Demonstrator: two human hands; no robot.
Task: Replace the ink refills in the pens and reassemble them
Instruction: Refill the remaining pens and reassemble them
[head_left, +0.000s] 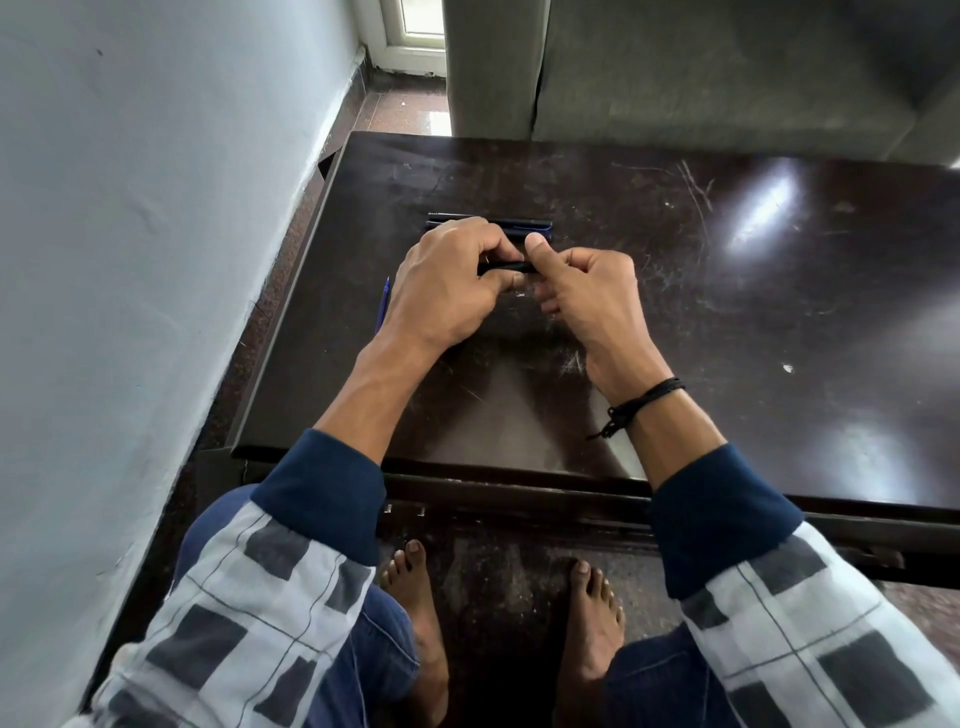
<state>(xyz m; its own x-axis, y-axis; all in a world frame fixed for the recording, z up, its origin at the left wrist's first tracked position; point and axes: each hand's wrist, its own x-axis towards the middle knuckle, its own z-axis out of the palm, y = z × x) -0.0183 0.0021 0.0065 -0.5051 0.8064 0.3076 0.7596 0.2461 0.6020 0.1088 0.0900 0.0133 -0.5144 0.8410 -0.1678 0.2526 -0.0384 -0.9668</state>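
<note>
The left hand (447, 286) and right hand (584, 293) grip a black pen (506, 267), its ends hidden.

The table (727, 322) at frame centre has a dark, glossy wood-look top, heavily scratched and reflecting light patches at the right. The black pen (506, 267) held at centre appears as smooth plastic. The blue pen (383, 306) left of it shows a glossy plastic barrel. The sleeves (249, 597) in the lower corners are soft woven cloth. The wall (130, 208) at left is matt painted plaster.
</note>
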